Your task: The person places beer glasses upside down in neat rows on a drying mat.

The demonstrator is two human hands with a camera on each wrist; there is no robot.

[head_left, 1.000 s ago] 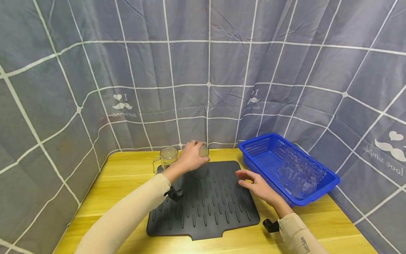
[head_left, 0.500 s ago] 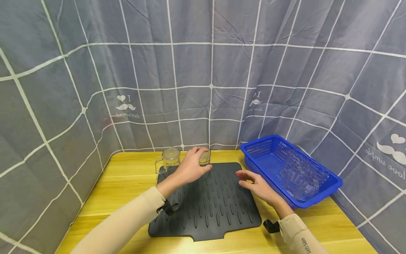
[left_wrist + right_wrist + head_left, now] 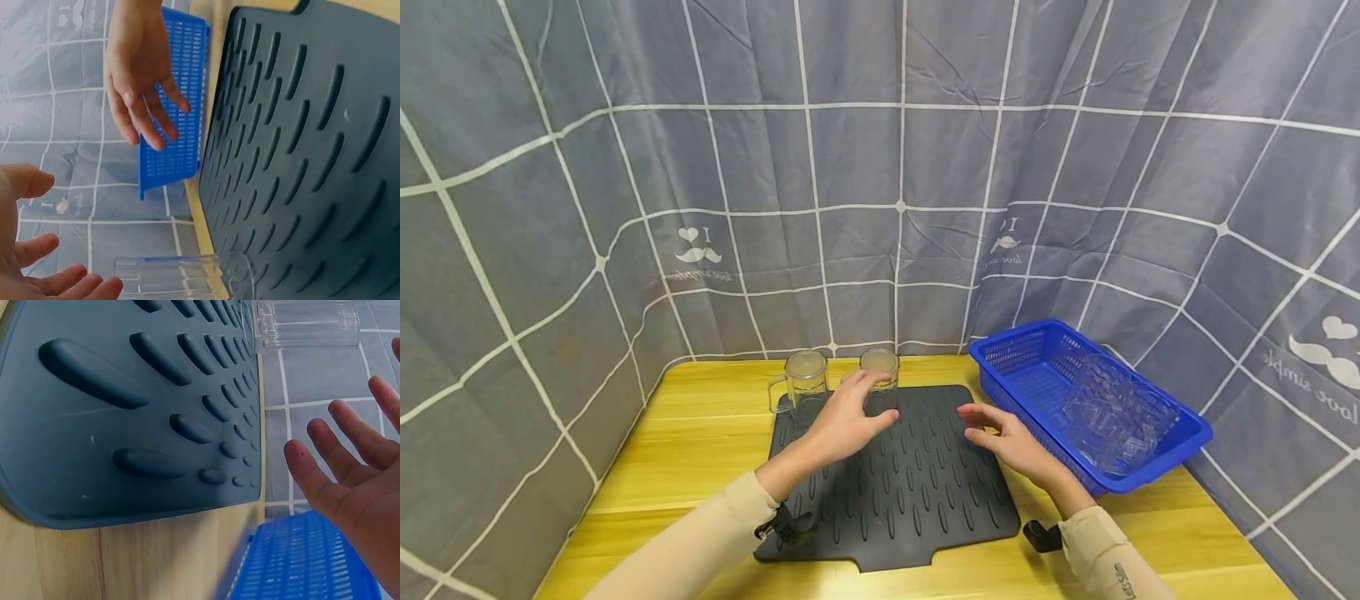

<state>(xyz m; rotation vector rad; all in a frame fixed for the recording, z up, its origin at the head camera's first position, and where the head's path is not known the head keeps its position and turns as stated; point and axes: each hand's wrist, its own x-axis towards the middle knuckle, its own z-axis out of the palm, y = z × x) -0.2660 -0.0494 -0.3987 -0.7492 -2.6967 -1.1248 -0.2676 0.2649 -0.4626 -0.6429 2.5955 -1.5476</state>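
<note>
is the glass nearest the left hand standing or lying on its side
Standing: in the head view the glass has one round end facing up, the other down on the black mat.

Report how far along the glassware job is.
Apparently done: a handled glass mug and a second glass stand on the black ridged mat. In hand: nothing; the left hand and right hand are both empty. Probably left: the clear glassware in the blue plastic basket.

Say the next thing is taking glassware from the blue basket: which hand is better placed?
Probably the right hand: it hovers near the blue basket with the glassware inside, holding nothing. The left hand is farther away, close to the standing glasses.
</note>
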